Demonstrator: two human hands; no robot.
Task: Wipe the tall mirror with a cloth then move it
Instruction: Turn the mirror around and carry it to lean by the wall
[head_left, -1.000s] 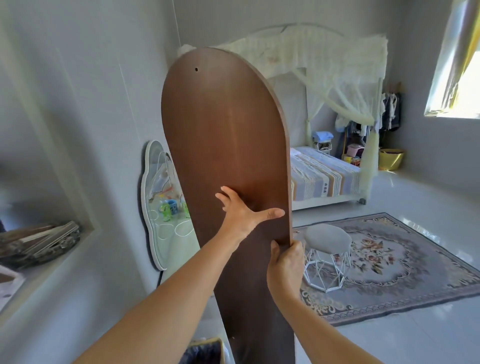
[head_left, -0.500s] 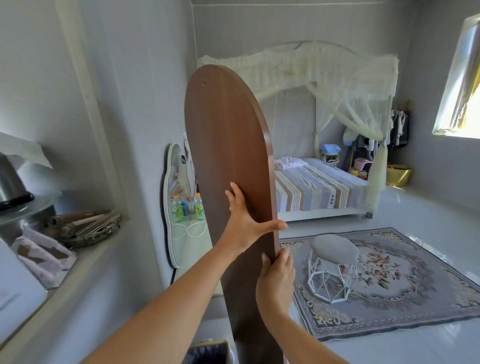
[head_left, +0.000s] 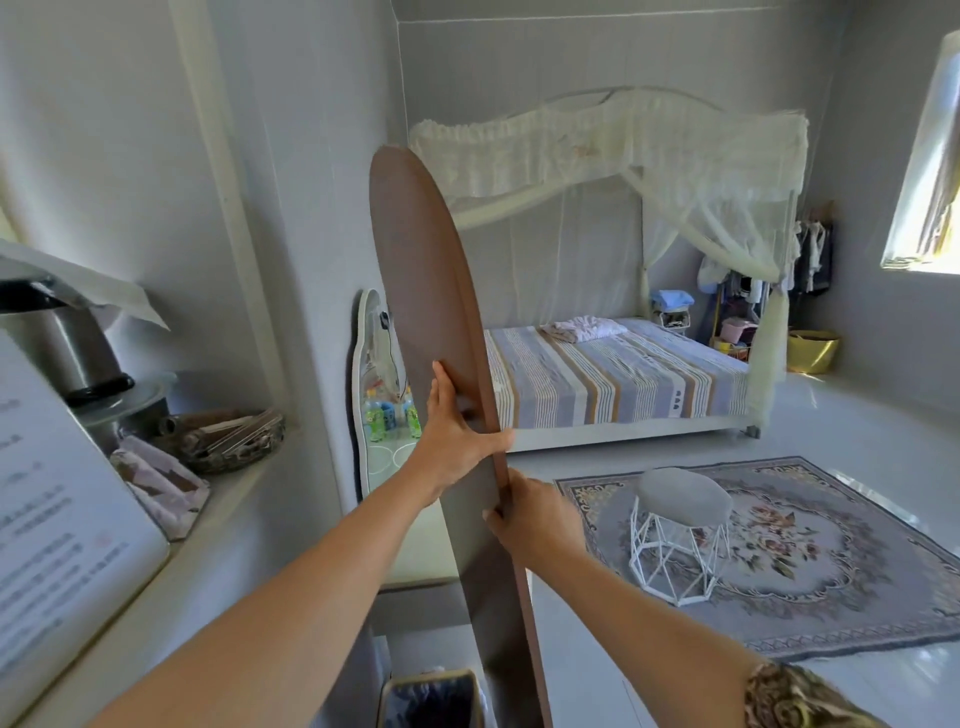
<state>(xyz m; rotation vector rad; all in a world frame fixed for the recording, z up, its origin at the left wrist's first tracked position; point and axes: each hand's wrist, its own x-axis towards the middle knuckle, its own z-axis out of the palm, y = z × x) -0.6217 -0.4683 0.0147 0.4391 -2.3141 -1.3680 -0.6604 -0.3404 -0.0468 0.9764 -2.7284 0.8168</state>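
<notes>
The tall mirror (head_left: 421, 270) stands upright before me with its brown wooden back turned my way, seen almost edge-on; its glass side is hidden. My left hand (head_left: 452, 431) lies flat on the brown back at mid height, thumb hooked over the right edge. Just below, my right hand (head_left: 535, 512) grips that same right edge. No cloth is in view.
A second, wavy-edged mirror (head_left: 371, 374) leans on the wall behind. A counter (head_left: 228, 488) with a basket and a kettle runs along the left. A bin (head_left: 431, 699) sits at my feet. On the right are a white wire stool (head_left: 680, 530), a rug (head_left: 810, 551) and a canopy bed (head_left: 613, 374).
The tall mirror has swung round from showing its broad back to nearly edge-on. My view has shifted left and more of the counter shows. Both hands stay on the mirror.
</notes>
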